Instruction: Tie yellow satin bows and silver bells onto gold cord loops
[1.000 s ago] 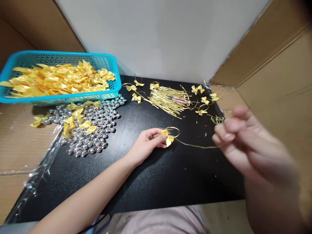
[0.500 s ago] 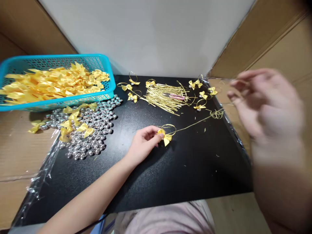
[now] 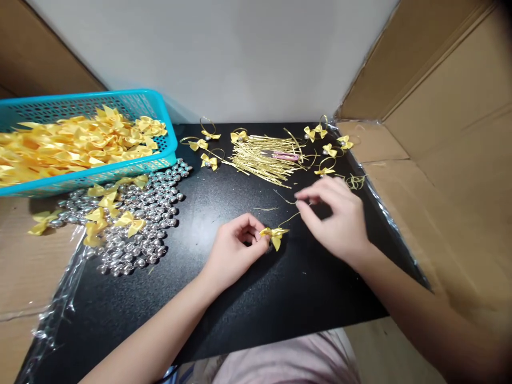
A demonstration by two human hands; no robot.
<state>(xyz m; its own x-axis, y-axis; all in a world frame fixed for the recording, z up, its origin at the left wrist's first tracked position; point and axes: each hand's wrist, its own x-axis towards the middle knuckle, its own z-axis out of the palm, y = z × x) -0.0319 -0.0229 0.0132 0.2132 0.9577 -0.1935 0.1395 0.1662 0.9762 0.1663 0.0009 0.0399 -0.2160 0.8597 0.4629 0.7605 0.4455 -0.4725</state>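
A yellow ribbon bow (image 3: 275, 238) is pinched between the thumb and fingers of my left hand (image 3: 240, 248), just above the black tabletop. From the bow a thin gold thread (image 3: 288, 219) runs up to my right hand (image 3: 334, 216), whose thumb and forefinger are pressed together on it. The thread's loose end sticks out left of those fingertips. Behind my right hand lies a tangle of the same thread (image 3: 354, 182). Finished-looking bows with wire loops and silver beads, such as one bow (image 3: 329, 150), lie around a pile of gold twist ties (image 3: 262, 160).
A turquoise basket (image 3: 170, 141) full of yellow bows stands at the left. Before it spreads a heap of silver beads (image 3: 132, 240) with several bows on top. Pink-handled snips (image 3: 285, 156) rest on the twist ties. Cardboard (image 3: 448, 106) walls the right side.
My right hand has come in from the far right and down, close to the bow. The bow has turned in my left hand, and the view has shifted slightly.
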